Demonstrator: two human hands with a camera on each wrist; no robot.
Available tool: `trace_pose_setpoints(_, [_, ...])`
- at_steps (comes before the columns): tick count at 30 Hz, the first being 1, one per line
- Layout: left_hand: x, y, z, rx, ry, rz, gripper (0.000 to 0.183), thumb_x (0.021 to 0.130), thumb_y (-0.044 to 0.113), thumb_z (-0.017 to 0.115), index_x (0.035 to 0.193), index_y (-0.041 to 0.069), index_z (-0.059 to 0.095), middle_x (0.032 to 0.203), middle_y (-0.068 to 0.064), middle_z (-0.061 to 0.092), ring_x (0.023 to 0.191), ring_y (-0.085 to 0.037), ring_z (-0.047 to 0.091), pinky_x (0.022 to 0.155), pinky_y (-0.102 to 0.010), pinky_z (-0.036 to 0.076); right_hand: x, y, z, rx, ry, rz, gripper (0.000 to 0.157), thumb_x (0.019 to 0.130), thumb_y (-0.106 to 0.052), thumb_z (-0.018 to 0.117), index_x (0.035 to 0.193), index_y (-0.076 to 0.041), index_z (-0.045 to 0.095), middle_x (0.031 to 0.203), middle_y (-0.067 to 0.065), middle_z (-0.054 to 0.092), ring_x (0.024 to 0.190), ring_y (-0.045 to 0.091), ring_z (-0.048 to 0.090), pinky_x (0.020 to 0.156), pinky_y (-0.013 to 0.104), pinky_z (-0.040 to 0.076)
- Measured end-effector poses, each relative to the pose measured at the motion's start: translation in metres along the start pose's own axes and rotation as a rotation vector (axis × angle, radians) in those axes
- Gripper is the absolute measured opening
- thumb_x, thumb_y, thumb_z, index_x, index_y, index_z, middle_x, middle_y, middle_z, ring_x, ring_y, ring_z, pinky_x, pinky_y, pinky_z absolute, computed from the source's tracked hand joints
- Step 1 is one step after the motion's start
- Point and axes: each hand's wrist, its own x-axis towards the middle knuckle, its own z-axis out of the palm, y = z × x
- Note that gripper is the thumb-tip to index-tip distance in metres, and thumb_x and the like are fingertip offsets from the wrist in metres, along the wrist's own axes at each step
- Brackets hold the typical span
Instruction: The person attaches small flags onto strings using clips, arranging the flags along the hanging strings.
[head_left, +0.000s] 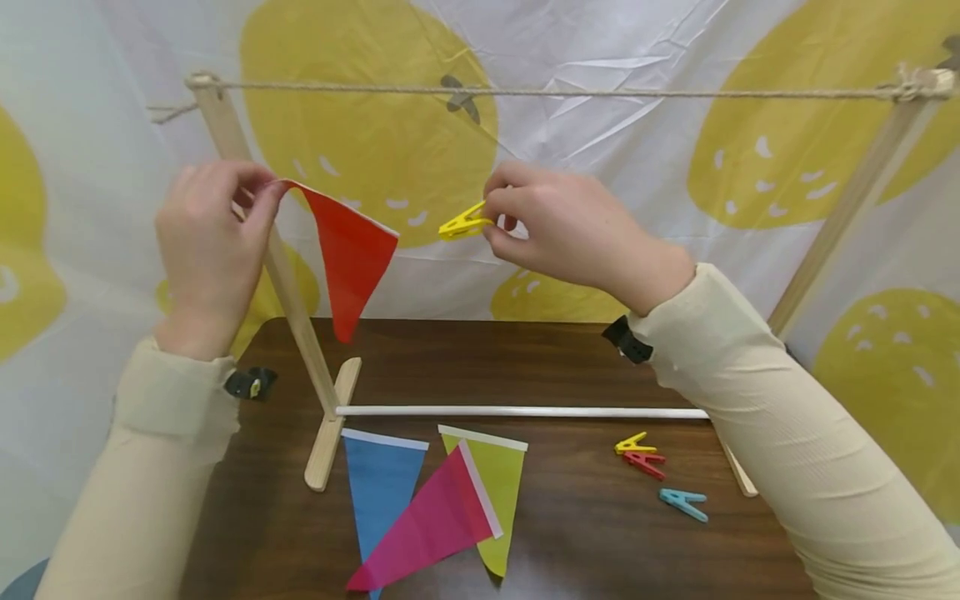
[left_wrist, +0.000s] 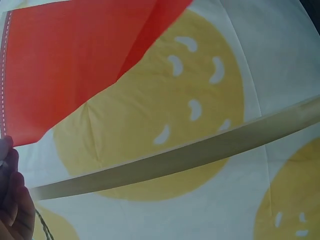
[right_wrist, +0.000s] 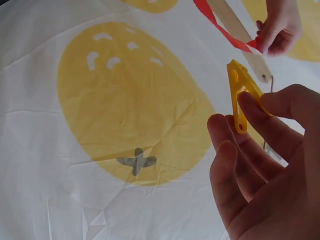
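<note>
My left hand (head_left: 217,233) pinches one top corner of a red triangular pennant (head_left: 348,254), which hangs with its point down. In the left wrist view the red cloth (left_wrist: 75,65) shows a stitched edge running to the fingertips. To its right, my right hand (head_left: 570,229) holds a yellow clothespin (head_left: 463,222) between thumb and fingers, its nose toward the pennant. The right wrist view shows this clothespin (right_wrist: 242,95) with the fingers on its legs. Above both hands a twine line (head_left: 562,91) stretches between two wooden posts.
Blue (head_left: 382,483), pink (head_left: 427,525) and yellow-green pennants (head_left: 506,479) lie overlapping on the brown table (head_left: 585,533). Yellow (head_left: 632,443), red (head_left: 645,462) and light-blue clothespins (head_left: 684,503) lie at right. A white rod (head_left: 525,412) joins the left post (head_left: 292,292) toward the right post (head_left: 847,217).
</note>
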Motion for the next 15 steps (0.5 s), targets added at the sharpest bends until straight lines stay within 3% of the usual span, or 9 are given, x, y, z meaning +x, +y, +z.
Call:
trace_pose_setpoints(8, [0.007, 0.001, -0.006, 0.032, 0.027, 0.126, 0.041, 0.092, 0.037, 0.052, 0.093, -0.001, 0.068, 0.082, -0.017, 0.064, 0.079, -0.032, 0.053, 0.069, -0.036, 0.035, 0.004, -0.005, -0.001, -0.008, 0.066, 0.012, 0.017, 0.088, -0.021, 0.052, 0.085, -0.013, 0.067, 0.093, -0.001, 0.057, 0.06, 0.015, 0.051, 0.054, 0.029, 0.04])
trace_pose_setpoints(15, [0.014, 0.005, -0.004, 0.002, 0.078, 0.066, 0.038, 0.091, 0.032, 0.053, 0.089, -0.003, 0.066, 0.093, -0.017, 0.055, 0.093, -0.033, 0.047, 0.073, -0.036, 0.032, 0.011, -0.01, -0.001, -0.006, 0.12, 0.0, 0.019, 0.089, -0.022, 0.051, 0.084, -0.013, 0.068, 0.095, -0.001, 0.06, 0.061, 0.015, 0.052, 0.052, 0.03, 0.04])
